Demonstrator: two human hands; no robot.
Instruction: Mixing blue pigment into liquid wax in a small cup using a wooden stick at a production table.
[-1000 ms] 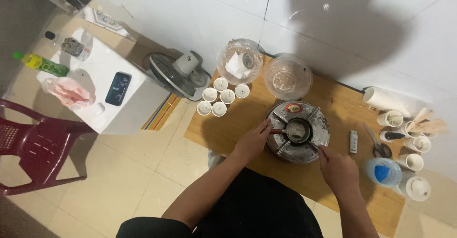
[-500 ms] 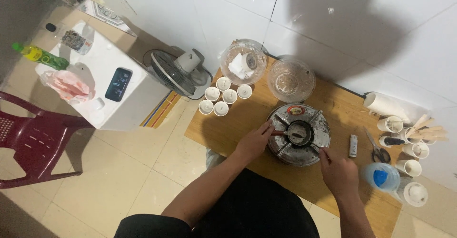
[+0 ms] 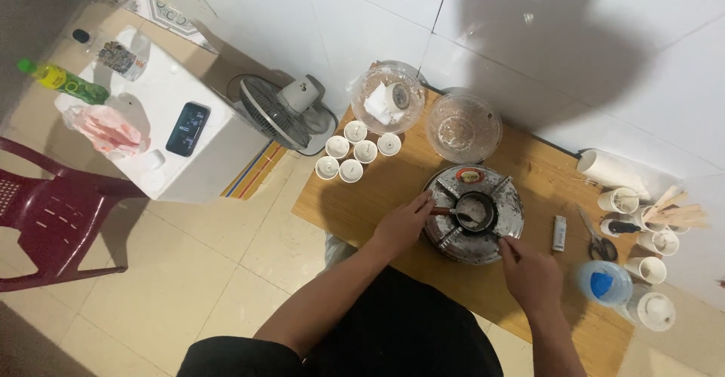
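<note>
Looking down on a low wooden tabletop (image 3: 355, 211) by a white tiled wall. Left hand (image 3: 402, 224) resting at the left edge of a round metal stove (image 3: 473, 212), fingers curled around the handle of a small dark pot (image 3: 476, 212) sitting on the burner at its centre. Right hand (image 3: 531, 274) hovering at the stove's lower right rim, fingers drawn together; whether pinching anything, impossible to tell. Standing behind the stove, two clear glass bowls (image 3: 463, 126), the left one holding white pieces. Clustering just left of them, five small white cups (image 3: 355, 151). Lying to the right of the stove, a white lighter (image 3: 559, 233), scissors (image 3: 596, 243), a blue-lidded jar (image 3: 602, 282) and more white cups with wooden sticks. Sitting on the floor to the left, a small fan (image 3: 276, 111), a white box carrying a phone (image 3: 187, 129), and a red plastic chair (image 3: 53, 218).
</note>
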